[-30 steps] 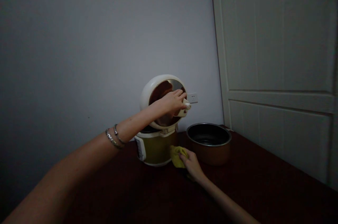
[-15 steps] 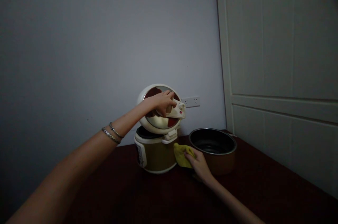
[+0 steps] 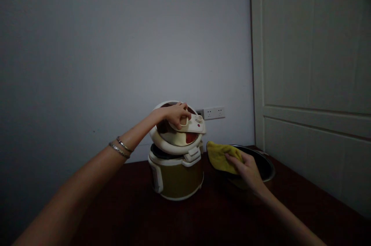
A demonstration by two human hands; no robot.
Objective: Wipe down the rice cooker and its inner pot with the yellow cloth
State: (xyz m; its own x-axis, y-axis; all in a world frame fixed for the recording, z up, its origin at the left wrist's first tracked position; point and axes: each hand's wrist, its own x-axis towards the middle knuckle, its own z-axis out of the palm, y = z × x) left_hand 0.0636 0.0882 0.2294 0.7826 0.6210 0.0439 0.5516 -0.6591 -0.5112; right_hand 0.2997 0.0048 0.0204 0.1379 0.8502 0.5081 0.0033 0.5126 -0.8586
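A yellow and cream rice cooker (image 3: 176,178) stands on a dark red table (image 3: 139,215). Its round lid (image 3: 174,141) is tilted, part way down over the body. My left hand (image 3: 174,114) is closed on the lid's cream handle (image 3: 189,125), and two bracelets sit on that forearm. My right hand (image 3: 246,170) grips a yellow cloth (image 3: 222,156) held over the near rim of a metal inner pot (image 3: 265,167) standing to the right of the cooker.
A plain grey wall rises behind the table, with a white socket strip (image 3: 213,113) just behind the cooker. A white panelled door (image 3: 313,68) fills the right side, close to the pot.
The lid has swung down from upright to tilted low over the cooker, my left hand on it. My right hand has lifted the cloth from the table, rightward onto the pot's rim.
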